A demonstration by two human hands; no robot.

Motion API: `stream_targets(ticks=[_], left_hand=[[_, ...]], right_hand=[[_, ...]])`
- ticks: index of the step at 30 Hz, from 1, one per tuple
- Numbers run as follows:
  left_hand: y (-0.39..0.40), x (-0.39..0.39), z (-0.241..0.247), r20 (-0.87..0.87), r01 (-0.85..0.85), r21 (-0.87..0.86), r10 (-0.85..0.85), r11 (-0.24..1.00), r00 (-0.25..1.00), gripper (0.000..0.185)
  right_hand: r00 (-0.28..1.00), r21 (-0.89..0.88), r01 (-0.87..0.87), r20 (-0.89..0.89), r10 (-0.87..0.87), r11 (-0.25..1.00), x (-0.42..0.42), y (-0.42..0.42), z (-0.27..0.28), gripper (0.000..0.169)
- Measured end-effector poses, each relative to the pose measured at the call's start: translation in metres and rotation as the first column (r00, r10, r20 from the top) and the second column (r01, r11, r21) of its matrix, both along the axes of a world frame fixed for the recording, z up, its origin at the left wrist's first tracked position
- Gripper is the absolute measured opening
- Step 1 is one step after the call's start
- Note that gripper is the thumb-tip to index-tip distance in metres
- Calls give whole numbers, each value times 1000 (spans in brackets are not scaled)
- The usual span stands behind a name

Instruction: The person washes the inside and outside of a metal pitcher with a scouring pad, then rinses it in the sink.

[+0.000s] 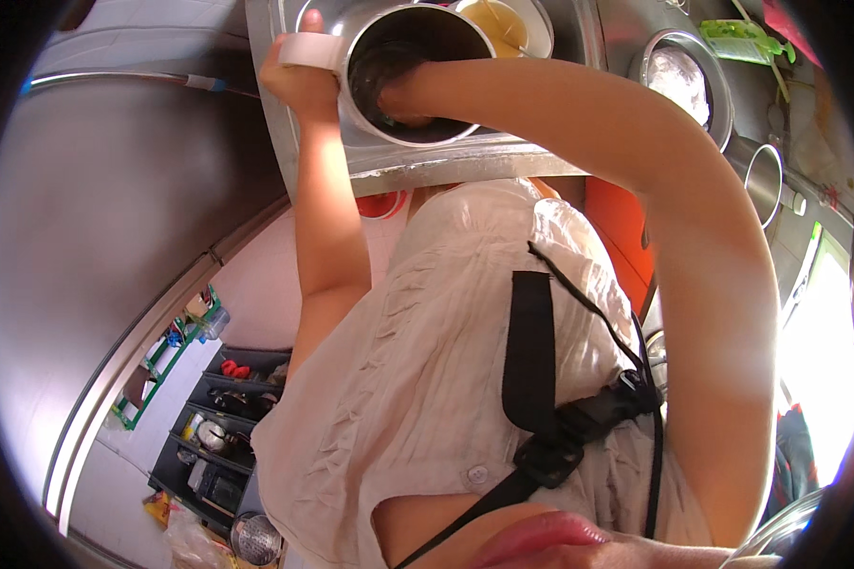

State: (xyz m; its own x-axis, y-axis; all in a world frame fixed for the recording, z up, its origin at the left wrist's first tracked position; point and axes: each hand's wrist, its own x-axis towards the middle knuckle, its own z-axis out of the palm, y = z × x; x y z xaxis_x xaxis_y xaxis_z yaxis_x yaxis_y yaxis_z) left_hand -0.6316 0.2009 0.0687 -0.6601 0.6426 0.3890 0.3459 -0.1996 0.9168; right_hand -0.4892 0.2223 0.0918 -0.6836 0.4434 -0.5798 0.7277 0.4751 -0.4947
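Note:
A pot (pixel 427 139) with a dark interior and a pale rim is tipped over a stainless steel sink (pixel 569 160), its mouth facing me. My left hand (pixel 306 89) grips the pot's pale handle (pixel 313 50), thumb pointing up. From the right, my right hand (pixel 409 96) reaches inside the pot against its lower wall. The fingers are mostly hidden in shadow, so I cannot tell whether they hold anything. Behind the pot, in the sink, is a bowl with a yellowish inside (pixel 494 25), with a thin utensil resting in it.
On the right counter are a metal bowl (pixel 722 107) holding clear plastic, a green pump bottle (pixel 736 41) and a metal pot (pixel 761 185). A large grey panel (pixel 128 213) stands at left. Lower down are a red basin (pixel 381 205) and a dark compartment shelf (pixel 199 419).

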Motion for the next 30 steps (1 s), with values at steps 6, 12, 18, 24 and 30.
stream_targets(ticks=[6, 12, 18, 24, 30], left_hand=[[-20, 10, -5, 56, -7, -73, 11, 997, 998, 51], [-29, 12, -17, 139, -102, -22, 104, 995, 985, 51], [-34, 13, -13, 135, -219, -13, 218, 976, 966, 51], [-28, 8, -19, 91, -204, 20, 201, 979, 975, 51], [-34, 6, -22, 123, -164, 56, 156, 985, 980, 44]], right_hand=[[995, 9, 81, -51, -80, 997, -18, -13, -40, 34], [930, 188, -316, 254, 265, 930, -25, 12, -58, 35], [998, 81, -22, 54, 18, 996, -15, -18, -85, 46], [969, 109, 244, 17, -247, 964, -32, -20, -126, 60], [942, 101, -292, -141, 304, 951, -19, -13, -77, 52]])
